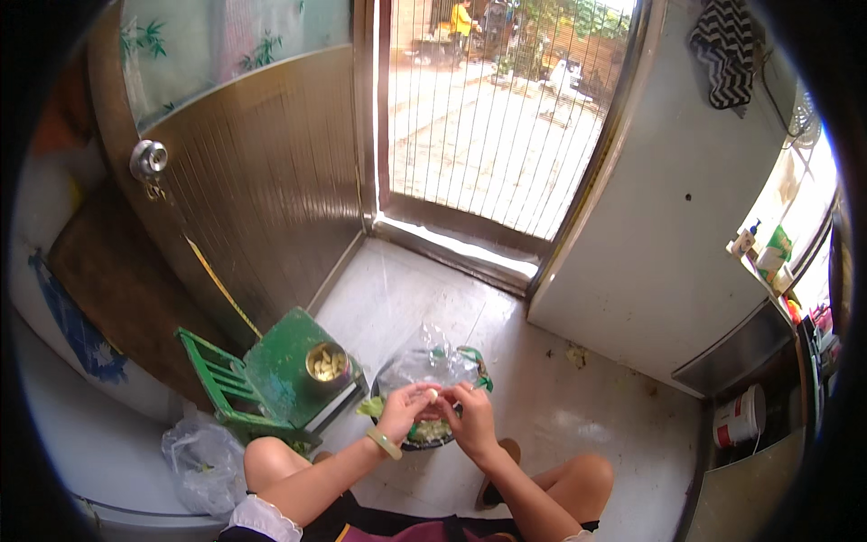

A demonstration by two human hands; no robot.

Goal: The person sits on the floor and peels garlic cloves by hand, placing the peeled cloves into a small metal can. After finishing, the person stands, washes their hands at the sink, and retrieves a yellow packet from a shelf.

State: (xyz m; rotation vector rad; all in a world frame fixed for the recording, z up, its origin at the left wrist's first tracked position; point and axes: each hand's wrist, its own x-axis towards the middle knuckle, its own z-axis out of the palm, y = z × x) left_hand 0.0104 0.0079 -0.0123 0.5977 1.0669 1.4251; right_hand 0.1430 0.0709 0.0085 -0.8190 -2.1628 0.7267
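My left hand (408, 405), with a pale bangle (384, 444) at its wrist, pinches a small whitish piece (433, 393) that looks like a garlic clove. Close against it is my right hand (472, 413), its fingers bent and meeting the left fingertips; whether they grip the piece too is hidden. Both hands are over a dark basin (425, 446) that contains pale scraps and a clear plastic bag (430, 359). To the left, a round tin (327, 362) of pale, clove-like pieces stands on the seat of a small green chair (284, 396).
A knotted clear plastic bag (203, 467) lies left of my knee. Ahead are a brown door (264, 176) and a barred screen door (488, 149), with a person in yellow (462, 20) outside. At right, a white bucket (739, 414) sits under a counter.
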